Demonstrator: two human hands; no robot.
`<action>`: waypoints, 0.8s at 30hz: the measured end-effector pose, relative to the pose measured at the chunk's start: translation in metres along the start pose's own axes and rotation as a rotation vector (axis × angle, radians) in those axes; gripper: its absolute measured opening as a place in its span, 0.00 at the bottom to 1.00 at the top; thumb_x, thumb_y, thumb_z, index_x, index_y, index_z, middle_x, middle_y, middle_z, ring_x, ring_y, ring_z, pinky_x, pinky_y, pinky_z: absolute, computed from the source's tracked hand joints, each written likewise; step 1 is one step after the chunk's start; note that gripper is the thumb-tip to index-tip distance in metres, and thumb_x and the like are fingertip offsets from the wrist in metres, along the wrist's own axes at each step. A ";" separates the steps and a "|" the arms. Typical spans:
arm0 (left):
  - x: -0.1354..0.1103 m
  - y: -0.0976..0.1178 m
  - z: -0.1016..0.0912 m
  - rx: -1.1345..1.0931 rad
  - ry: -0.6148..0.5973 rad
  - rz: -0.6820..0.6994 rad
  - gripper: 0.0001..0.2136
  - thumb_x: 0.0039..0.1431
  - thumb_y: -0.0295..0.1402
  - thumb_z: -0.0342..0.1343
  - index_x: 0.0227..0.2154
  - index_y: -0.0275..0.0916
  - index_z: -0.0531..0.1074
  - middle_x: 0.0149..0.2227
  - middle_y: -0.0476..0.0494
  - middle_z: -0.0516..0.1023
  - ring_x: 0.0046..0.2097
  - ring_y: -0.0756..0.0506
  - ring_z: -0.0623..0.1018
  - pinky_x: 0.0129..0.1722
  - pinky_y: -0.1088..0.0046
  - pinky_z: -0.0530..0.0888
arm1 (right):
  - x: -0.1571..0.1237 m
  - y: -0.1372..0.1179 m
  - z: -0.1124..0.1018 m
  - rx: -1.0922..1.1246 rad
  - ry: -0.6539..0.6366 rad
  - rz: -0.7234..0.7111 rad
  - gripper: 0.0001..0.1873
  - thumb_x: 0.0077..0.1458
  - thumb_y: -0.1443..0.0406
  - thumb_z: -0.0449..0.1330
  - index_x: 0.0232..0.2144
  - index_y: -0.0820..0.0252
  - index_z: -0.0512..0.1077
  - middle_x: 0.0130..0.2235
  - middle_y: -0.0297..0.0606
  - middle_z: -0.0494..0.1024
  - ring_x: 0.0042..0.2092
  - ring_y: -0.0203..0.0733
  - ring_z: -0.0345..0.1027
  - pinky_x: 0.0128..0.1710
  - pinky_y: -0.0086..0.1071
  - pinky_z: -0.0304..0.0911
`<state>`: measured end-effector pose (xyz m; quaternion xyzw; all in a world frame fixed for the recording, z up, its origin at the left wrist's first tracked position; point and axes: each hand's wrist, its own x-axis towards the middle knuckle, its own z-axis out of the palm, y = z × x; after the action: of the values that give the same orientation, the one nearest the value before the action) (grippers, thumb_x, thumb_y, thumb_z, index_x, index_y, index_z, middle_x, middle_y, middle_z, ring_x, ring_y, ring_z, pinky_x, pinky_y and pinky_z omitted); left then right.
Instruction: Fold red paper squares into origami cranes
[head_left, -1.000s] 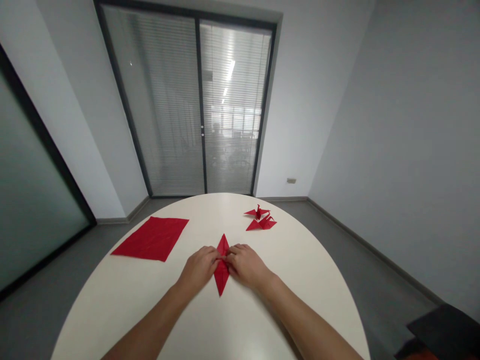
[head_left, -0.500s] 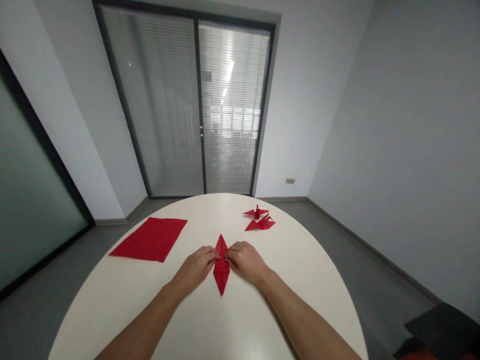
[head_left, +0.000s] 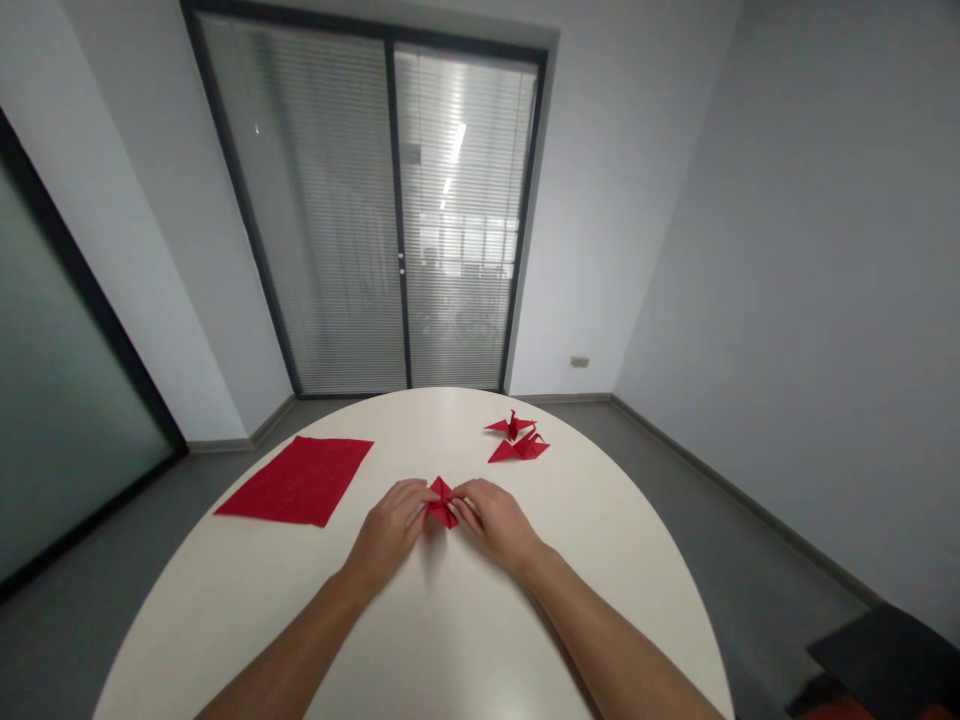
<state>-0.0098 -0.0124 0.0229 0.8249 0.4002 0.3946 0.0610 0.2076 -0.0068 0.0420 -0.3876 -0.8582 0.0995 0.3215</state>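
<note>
A small folded red paper piece sits between my two hands near the middle of the round white table. My left hand pinches its left side, fingers curled together. My right hand pinches its right side in the same way. Only a short red part shows between the fingertips; the rest of the piece is hidden by my fingers or raised off the table.
A flat red paper sheet lies at the table's left. Two folded red paper cranes stand at the far right of the table. Beyond are glass doors with blinds and grey floor; a dark object sits at the lower right.
The red piece lay flat as a long diamond between my hands; now its lower point no longer shows on the table and only a short part is seen. Both hands moved slightly away from me.
</note>
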 end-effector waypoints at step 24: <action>0.014 0.036 0.002 -0.795 0.158 -0.610 0.17 0.51 0.44 0.64 0.38 0.36 0.76 0.36 0.40 0.82 0.35 0.43 0.80 0.31 0.71 0.75 | 0.006 -0.010 0.002 0.928 0.113 0.285 0.19 0.56 0.51 0.64 0.40 0.59 0.73 0.30 0.34 0.75 0.30 0.36 0.67 0.28 0.28 0.62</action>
<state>0.0190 -0.0263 0.0445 0.5511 0.4449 0.5420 0.4523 0.1977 -0.0091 0.0475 -0.3220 -0.6428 0.4932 0.4898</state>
